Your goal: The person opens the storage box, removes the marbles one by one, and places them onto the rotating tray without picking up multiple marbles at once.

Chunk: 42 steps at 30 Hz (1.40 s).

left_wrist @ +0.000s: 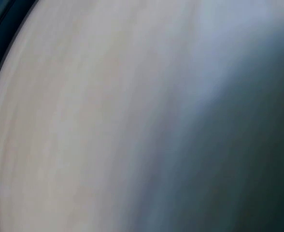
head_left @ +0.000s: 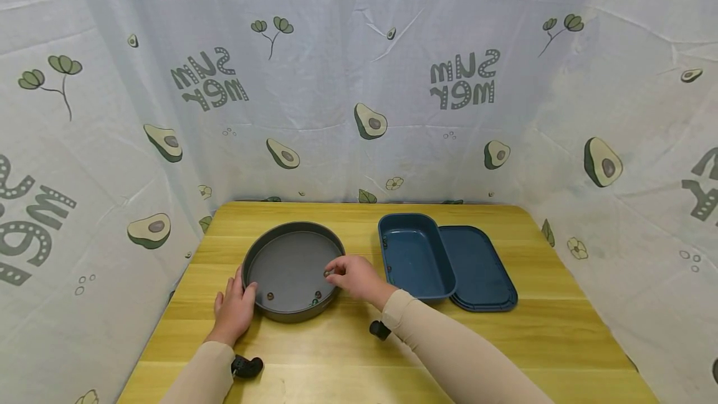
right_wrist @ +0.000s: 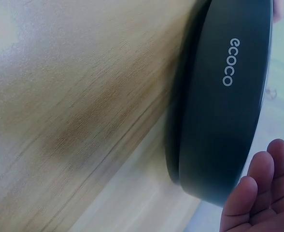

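A round grey pan (head_left: pixel 291 254) stands on the left half of the table. My left hand (head_left: pixel 234 310) grips its left rim, with the thumb over the edge and the fingers outside. Over the pan's right edge, my right hand (head_left: pixel 354 278) pinches a small marble (head_left: pixel 326 274) between thumb and fingertips. On the pan floor lie a brown marble (head_left: pixel 270 296), a dark marble (head_left: pixel 318 295) and a greenish marble (head_left: pixel 315 302). In the right wrist view, the right fingers (right_wrist: pixel 260 176) appear beside the dark pan wall (right_wrist: pixel 224 111) lettered "ecoco". The left wrist view is blurred.
A blue rectangular box (head_left: pixel 412 220) stands right of the pan, with several marbles along its left side. Its blue lid (head_left: pixel 482 267) lies against the box's right side on the wooden table (head_left: pixel 538 341). A printed curtain (head_left: pixel 325 111) surrounds the table.
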Each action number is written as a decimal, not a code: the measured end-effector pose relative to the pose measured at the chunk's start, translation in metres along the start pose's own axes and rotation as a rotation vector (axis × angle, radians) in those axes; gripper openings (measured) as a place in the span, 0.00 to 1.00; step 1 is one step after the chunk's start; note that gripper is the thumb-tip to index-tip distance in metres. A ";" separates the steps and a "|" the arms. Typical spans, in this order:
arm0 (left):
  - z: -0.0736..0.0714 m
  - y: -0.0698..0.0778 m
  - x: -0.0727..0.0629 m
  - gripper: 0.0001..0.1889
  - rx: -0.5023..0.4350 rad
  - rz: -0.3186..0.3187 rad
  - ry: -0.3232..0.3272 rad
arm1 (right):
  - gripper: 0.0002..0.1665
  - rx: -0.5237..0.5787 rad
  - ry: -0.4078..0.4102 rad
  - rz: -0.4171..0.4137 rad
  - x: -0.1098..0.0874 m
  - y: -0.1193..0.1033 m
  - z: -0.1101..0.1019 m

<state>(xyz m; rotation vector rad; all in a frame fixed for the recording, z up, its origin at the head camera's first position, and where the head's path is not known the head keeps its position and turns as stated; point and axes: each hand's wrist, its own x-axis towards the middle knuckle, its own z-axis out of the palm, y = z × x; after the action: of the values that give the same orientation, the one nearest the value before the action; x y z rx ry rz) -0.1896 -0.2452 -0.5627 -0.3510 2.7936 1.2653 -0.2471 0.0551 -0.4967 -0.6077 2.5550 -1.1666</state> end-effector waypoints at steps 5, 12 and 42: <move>0.001 -0.001 0.001 0.37 -0.001 0.001 0.003 | 0.12 0.002 -0.009 0.008 0.000 -0.002 0.000; 0.000 0.000 -0.001 0.37 -0.001 0.003 0.006 | 0.16 0.006 -0.022 0.007 0.000 -0.002 0.001; -0.001 0.003 -0.002 0.37 0.008 0.010 -0.001 | 0.23 -0.129 0.195 0.139 0.026 0.027 -0.142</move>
<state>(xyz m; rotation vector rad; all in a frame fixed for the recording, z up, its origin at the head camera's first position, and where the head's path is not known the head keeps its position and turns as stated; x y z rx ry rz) -0.1882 -0.2440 -0.5593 -0.3358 2.8023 1.2550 -0.3344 0.1519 -0.4281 -0.3507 2.8023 -1.0681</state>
